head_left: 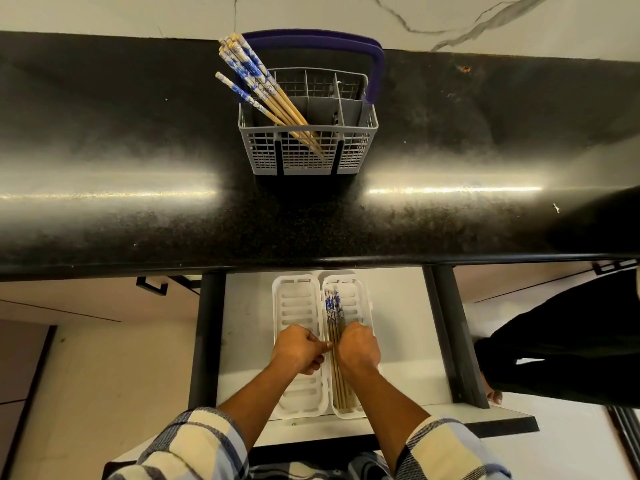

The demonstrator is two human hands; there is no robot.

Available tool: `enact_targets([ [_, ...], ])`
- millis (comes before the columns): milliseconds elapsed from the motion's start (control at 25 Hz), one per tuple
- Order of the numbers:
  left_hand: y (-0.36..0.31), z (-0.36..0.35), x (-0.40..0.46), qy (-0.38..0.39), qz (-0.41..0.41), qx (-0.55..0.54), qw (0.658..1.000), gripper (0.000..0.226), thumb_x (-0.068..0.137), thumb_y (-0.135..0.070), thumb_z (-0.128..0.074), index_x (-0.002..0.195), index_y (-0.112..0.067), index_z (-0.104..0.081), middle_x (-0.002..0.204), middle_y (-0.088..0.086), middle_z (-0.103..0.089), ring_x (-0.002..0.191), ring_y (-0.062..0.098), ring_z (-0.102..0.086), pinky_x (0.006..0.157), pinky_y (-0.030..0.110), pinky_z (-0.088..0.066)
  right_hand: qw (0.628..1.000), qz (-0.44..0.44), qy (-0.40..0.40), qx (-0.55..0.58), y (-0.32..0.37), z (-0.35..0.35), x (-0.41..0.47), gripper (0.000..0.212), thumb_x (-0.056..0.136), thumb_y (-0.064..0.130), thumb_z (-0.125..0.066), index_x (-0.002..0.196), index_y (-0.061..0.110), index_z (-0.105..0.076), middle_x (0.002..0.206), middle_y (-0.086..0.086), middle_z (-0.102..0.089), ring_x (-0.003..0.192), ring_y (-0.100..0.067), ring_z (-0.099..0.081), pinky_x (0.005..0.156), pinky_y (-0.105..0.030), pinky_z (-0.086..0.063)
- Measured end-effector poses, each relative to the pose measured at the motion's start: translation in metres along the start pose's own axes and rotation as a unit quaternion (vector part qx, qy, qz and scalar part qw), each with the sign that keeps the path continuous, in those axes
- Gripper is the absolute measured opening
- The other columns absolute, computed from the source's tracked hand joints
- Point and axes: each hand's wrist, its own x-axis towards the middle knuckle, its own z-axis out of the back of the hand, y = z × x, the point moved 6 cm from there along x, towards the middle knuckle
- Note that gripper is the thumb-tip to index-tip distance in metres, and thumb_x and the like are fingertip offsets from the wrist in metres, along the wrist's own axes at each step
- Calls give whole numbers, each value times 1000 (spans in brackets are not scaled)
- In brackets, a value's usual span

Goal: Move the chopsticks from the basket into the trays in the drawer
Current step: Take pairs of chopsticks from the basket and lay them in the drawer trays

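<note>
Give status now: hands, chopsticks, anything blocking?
Both hands on chopsticks in right tray. More remain in basket. Nothing blocking.

location: a home kitchen. indicators: a polished black speckled stone tabletop (138,220) against a white veined marble-look wall (450,15); a grey dishwasher-type cutlery basket (308,147) with a purple handle holding chopsticks (256,84); an open white drawer (398,323) beneath, fitted with 2 slotted white trays (298,299).
</note>
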Motion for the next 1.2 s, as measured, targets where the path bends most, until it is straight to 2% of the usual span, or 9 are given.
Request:
enact_targets([
  [200,3,1,2,-1,4,-2,1000,28,81,-30,-79,86,-3,-73,74,11,-75,56,18,-68,63,32,-63,1000,4,0,-3,-2,0,-1,26,102,16,-47,121,9,-63,118,-8,-68,107,-24,-68,88,-32,-56],
  [600,1,2,1,-6,10,1,1000,27,81,-31,-79,86,-4,-74,81,12,-77,63,20,-71,65,33,-63,999,33,20,-22,2,-2,-3,22,100,19,-53,118,13,-65,113,-6,-69,101,-22,-69,86,-32,-57],
  [800,2,1,0,-4,12,-3,1000,28,80,-30,-80,86,-3,-73,79,12,-76,61,20,-71,65,34,-63,998,40,21,-35,-1,-1,-4,23,101,16,-50,117,12,-66,113,-6,-70,102,-23,-69,85,-32,-56],
  [1200,1,1,-1,-8,10,1,1000,26,81,-30,-79,85,-5,-73,81,12,-77,66,20,-72,68,34,-64,996,62,30,-50,-2,-3,-5,25,100,22,-54,121,13,-63,117,-6,-68,104,-21,-68,88,-31,-55],
])
